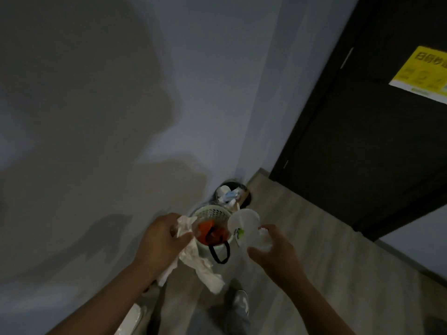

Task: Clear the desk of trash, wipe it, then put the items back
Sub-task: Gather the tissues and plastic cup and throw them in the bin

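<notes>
Lower centre of the frame: left hand point(164, 240) grips crumpled white paper point(200, 264); right hand point(275, 253) curls round a white cup point(243, 224) and a tissue wad point(264, 239), both at a pale mesh bin point(212, 212), with a dark full bin point(231, 193) just behind

The left hand point(164, 238) is gripping crumpled tissue point(193, 259) that is hanging down beside a pale basket point(212, 212). The right hand point(273, 252) is holding a white cup point(243, 224) just over the basket's rim. An orange bag point(208, 230) is lying inside the basket. A full dark bin point(232, 192) is standing behind it, against the wall point(169, 93).
</notes>
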The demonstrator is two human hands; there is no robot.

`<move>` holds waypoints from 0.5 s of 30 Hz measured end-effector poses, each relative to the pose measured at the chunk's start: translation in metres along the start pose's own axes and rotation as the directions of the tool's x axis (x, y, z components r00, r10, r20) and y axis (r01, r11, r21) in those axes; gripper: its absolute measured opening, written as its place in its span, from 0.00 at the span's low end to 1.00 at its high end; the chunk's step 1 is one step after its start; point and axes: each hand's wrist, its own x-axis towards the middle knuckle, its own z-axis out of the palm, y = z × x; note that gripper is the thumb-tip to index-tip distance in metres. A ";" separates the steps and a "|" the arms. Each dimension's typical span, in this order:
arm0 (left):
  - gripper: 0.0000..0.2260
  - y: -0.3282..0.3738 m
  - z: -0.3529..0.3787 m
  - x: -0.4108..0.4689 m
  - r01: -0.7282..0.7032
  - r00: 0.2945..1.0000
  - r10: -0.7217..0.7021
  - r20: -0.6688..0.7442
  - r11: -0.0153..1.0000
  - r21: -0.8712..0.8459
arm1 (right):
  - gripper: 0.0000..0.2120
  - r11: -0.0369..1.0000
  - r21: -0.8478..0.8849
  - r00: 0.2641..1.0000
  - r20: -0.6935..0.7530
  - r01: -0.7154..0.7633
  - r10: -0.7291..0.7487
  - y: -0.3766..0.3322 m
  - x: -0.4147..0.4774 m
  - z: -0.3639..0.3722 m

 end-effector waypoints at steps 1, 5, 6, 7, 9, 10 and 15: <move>0.07 0.001 0.008 0.013 0.014 1.000 -0.014 -0.002 1.000 0.005 | 0.25 1.000 -0.007 1.000 0.014 -0.004 0.004 0.004 0.019 -0.003; 0.07 0.005 0.041 0.065 0.093 0.995 -0.093 -0.021 0.995 0.017 | 0.25 0.999 -0.048 0.996 0.090 -0.001 0.006 0.016 0.100 -0.017; 0.06 0.004 0.050 0.079 0.122 0.992 -0.122 -0.019 0.992 0.016 | 0.25 0.998 -0.070 0.993 0.116 0.001 0.008 0.019 0.121 -0.021; 0.07 0.004 0.059 0.092 0.155 0.988 -0.155 -0.010 0.988 0.007 | 0.26 0.995 -0.097 0.990 0.143 0.010 0.004 0.021 0.141 -0.025; 0.12 0.003 0.079 0.115 0.217 0.976 -0.218 -0.008 0.976 -0.026 | 0.26 0.990 -0.137 0.981 0.195 0.041 -0.014 0.027 0.182 -0.031; 0.13 0.002 0.088 0.128 0.234 0.972 -0.235 -0.016 0.972 -0.027 | 0.26 0.988 -0.146 0.976 0.218 0.045 -0.013 0.031 0.202 -0.032; 0.05 -0.023 0.133 0.183 0.369 0.929 -0.369 0.010 0.929 -0.007 | 0.27 0.984 -0.174 0.949 0.316 0.049 0.008 0.053 0.280 -0.014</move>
